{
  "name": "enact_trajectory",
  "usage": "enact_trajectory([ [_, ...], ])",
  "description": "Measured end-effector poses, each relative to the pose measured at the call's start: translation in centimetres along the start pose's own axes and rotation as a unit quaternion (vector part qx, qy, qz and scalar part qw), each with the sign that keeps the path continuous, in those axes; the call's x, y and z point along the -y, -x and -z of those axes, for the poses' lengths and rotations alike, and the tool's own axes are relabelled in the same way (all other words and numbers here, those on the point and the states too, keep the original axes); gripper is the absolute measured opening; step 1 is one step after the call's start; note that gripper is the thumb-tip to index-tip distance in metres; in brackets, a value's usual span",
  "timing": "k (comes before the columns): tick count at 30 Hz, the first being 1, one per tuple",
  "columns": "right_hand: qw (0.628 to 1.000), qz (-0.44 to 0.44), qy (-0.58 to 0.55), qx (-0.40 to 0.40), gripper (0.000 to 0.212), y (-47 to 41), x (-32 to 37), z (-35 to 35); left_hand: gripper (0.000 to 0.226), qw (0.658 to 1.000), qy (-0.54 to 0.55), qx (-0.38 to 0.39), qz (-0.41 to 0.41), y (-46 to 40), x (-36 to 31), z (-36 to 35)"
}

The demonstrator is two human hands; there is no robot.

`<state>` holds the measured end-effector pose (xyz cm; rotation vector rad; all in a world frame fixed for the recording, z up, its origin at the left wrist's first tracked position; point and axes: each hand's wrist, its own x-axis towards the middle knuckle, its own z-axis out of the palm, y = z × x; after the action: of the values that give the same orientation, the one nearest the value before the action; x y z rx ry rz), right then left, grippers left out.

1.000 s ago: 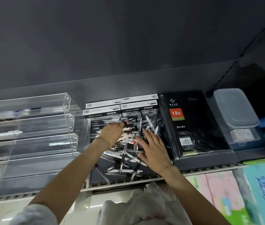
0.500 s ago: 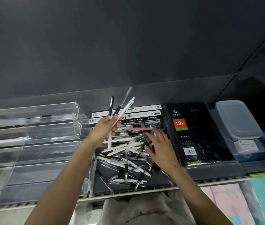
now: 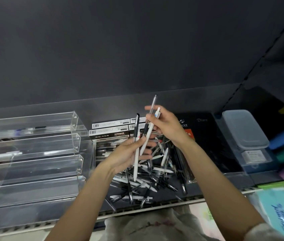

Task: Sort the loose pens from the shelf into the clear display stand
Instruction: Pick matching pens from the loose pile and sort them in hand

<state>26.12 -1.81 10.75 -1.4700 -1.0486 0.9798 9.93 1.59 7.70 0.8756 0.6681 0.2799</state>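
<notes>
Pens: a small bunch [image 3: 142,136] stands nearly upright in the left hand [image 3: 129,154], whose fingers curl around the lower barrels. Right hand [image 3: 166,125], at 1 o'clock of the left, pinches the bunch's upper ends; its fingertips are partly hidden behind the barrels. Loose pens [image 3: 148,178] lie heaped on the shelf [image 3: 207,192] below. Clear display stand [image 3: 33,153], at 9 o'clock, is cut off by the left edge; its contents are hard to make out.

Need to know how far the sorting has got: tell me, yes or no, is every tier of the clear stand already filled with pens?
No: the clear display stand holds only a couple of pens, with its lower tiers bare.
</notes>
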Motion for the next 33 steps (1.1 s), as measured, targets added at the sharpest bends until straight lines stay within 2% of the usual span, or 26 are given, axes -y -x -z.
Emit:
enact_trajectory([
  [5,0.997,-0.011,0.049,0.064,0.007,0.3,-0.2,0.5,0.040,0.997,0.036,0.062,-0.002,0.7,0.5,-0.1],
  [11,0.986,-0.021,0.101,0.131,0.008,0.7,-0.4,0.3,0.039,0.996,0.066,0.054,0.019,0.9,0.6,-0.3],
  [16,0.983,-0.041,0.120,0.136,0.007,0.6,-0.7,0.4,0.037,0.995,0.079,0.057,0.021,0.8,0.5,-0.6],
  [19,0.984,-0.050,0.092,0.146,0.005,0.5,-0.5,0.4,0.034,0.995,0.078,0.055,0.021,0.8,0.5,-1.0],
  [23,0.990,-0.028,0.093,0.106,0.025,0.3,-0.2,0.3,0.031,0.994,0.088,0.056,0.029,1.0,0.6,-1.1],
  [26,0.992,-0.034,0.063,0.103,0.032,0.4,0.2,0.4,0.030,0.993,0.096,0.059,0.028,1.2,0.8,-1.2],
  [33,0.979,-0.030,0.117,0.165,0.015,0.1,-0.2,0.4,0.025,0.993,0.116,0.031,0.016,1.6,1.9,-1.4],
])
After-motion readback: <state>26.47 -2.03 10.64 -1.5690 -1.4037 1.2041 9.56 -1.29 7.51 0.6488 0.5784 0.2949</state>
